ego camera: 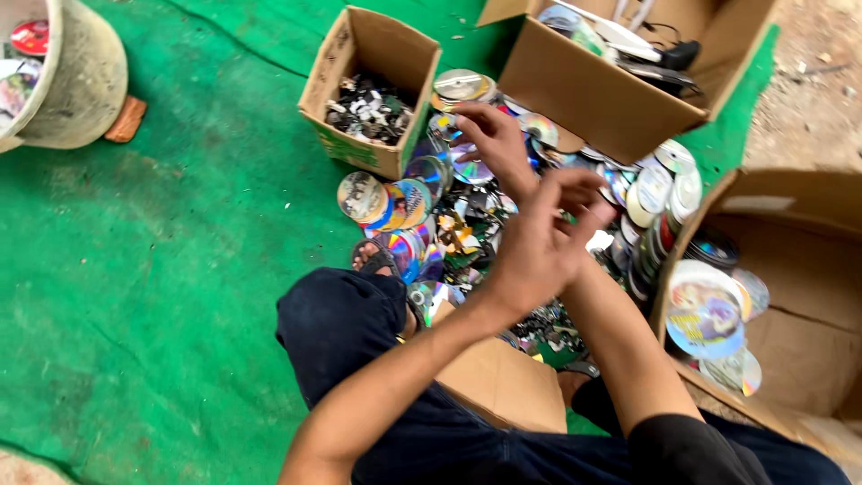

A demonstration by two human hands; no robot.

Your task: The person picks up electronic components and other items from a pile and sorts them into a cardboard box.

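Observation:
A heap of shiny discs (431,207) and broken disc pieces lies on the green mat in front of my knees. My right hand (492,144) reaches over the far part of the heap, palm down with fingers spread, beside a small stack of discs (460,86). I see nothing held in it. My left hand (543,238) crosses over my right forearm above the heap's middle. Its fingers are apart and empty.
A small cardboard box (359,54) holds dark broken bits, and a larger box (602,94) behind the heap holds discs and cables. An open box (790,296) with discs lies at the right, with stacked discs (655,193) beside it. A pale tub (76,76) stands far left on the green mat (162,269).

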